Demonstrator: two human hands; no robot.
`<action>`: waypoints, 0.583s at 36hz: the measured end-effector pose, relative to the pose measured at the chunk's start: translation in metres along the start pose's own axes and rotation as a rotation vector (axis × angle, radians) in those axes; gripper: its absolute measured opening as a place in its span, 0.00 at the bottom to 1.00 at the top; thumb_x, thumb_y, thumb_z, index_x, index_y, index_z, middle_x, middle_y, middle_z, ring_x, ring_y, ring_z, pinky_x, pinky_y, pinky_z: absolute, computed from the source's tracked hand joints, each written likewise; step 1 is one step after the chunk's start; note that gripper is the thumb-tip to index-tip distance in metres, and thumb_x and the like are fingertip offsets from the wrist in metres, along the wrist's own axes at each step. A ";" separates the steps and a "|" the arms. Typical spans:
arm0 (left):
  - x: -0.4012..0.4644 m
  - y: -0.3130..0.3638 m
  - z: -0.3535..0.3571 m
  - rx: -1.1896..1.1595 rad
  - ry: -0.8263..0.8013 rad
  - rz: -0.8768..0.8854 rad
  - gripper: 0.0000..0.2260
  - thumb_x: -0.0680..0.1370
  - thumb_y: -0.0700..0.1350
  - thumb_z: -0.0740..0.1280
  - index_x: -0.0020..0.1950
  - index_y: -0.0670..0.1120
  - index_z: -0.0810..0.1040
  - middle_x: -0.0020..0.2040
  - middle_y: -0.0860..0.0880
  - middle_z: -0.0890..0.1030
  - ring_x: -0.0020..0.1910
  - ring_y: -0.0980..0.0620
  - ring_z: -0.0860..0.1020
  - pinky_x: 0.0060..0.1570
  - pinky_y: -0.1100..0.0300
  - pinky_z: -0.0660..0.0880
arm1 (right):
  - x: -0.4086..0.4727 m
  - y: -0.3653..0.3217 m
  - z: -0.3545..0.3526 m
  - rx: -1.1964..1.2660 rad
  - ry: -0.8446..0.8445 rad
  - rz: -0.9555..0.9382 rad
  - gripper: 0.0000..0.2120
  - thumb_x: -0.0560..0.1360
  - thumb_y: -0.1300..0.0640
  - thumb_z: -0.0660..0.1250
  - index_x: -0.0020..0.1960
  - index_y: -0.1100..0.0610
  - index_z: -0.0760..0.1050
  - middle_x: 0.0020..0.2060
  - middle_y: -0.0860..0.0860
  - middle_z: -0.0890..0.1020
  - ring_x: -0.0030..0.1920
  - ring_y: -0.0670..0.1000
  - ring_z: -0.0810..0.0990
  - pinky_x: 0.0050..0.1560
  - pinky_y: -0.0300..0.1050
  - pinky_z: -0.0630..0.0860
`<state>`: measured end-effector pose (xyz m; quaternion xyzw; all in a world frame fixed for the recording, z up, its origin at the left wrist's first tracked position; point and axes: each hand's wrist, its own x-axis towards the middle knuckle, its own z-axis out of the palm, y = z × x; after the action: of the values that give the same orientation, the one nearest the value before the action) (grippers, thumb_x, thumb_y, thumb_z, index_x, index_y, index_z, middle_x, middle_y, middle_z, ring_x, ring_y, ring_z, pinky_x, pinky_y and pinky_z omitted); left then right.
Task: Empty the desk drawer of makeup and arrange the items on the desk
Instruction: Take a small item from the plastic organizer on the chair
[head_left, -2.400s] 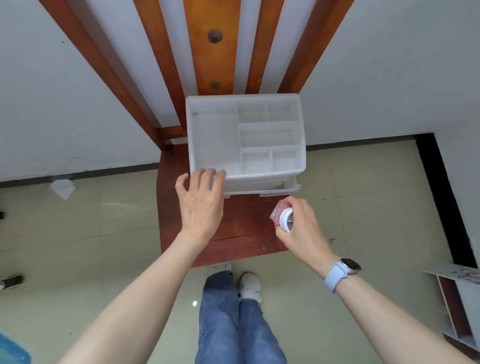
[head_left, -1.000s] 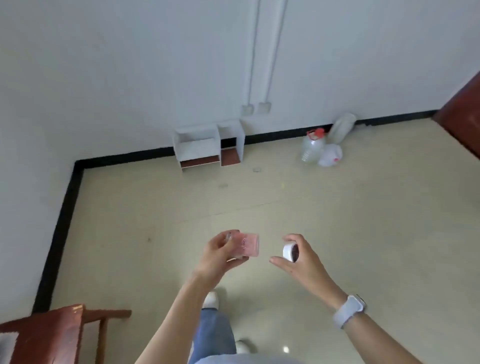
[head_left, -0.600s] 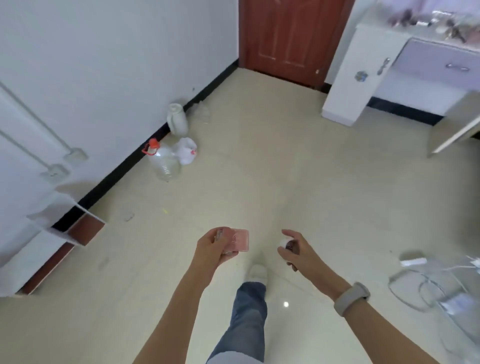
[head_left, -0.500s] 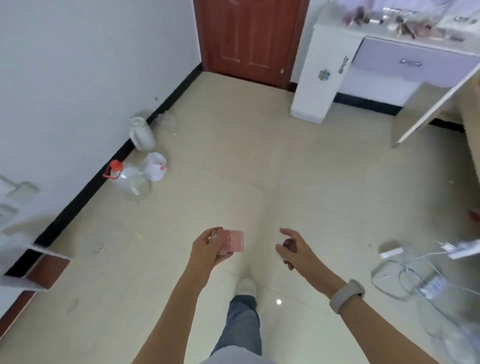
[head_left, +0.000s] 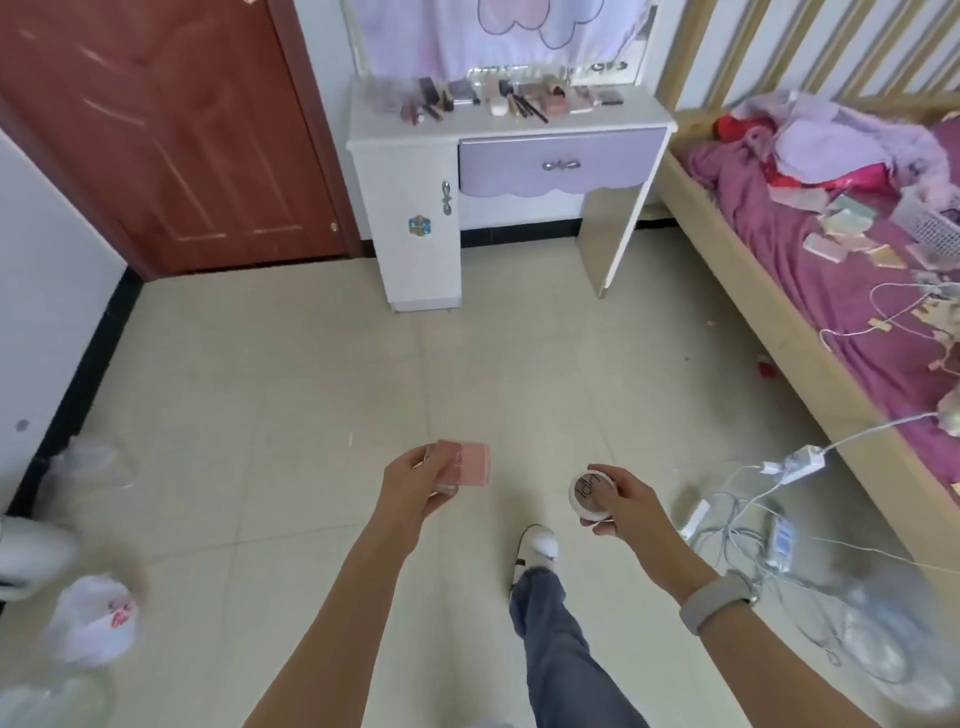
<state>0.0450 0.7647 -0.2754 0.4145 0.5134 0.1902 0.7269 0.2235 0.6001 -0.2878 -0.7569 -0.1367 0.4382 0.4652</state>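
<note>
1. The left hand (head_left: 410, 488) pinches a pink case (head_left: 464, 464) by its end.
2. The right hand (head_left: 621, 501) curls around a round white compact (head_left: 590, 492).
3. Both are held above the tiled floor (head_left: 291, 395), well apart from the white desk (head_left: 415, 156), whose top carries makeup (head_left: 498, 98).

Single head-worn view — aimed forward and down across the tiled floor (head_left: 311, 395) toward the white dressing desk (head_left: 415, 156), seen from well apart — no second view.
</note>
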 end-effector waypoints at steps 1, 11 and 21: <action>0.020 0.011 0.009 0.009 -0.006 0.001 0.09 0.75 0.44 0.69 0.51 0.39 0.79 0.39 0.46 0.76 0.36 0.51 0.72 0.42 0.62 0.76 | 0.020 -0.009 -0.003 0.018 0.014 0.009 0.11 0.79 0.64 0.58 0.57 0.55 0.73 0.47 0.56 0.79 0.33 0.51 0.81 0.33 0.38 0.74; 0.205 0.158 0.086 0.026 0.005 0.044 0.05 0.76 0.41 0.67 0.48 0.40 0.79 0.38 0.47 0.76 0.36 0.52 0.73 0.40 0.63 0.74 | 0.229 -0.169 -0.015 0.033 0.023 -0.044 0.08 0.78 0.61 0.60 0.56 0.56 0.73 0.45 0.54 0.80 0.36 0.51 0.79 0.37 0.39 0.73; 0.377 0.271 0.097 -0.034 0.115 0.029 0.12 0.75 0.42 0.68 0.57 0.39 0.77 0.45 0.45 0.80 0.41 0.51 0.77 0.39 0.62 0.73 | 0.408 -0.290 0.020 -0.013 0.025 -0.073 0.08 0.77 0.60 0.63 0.55 0.56 0.75 0.43 0.54 0.79 0.36 0.48 0.73 0.33 0.38 0.69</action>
<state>0.3238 1.1478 -0.2687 0.3979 0.5450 0.2327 0.7004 0.5022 1.0166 -0.2715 -0.7598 -0.1612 0.4107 0.4776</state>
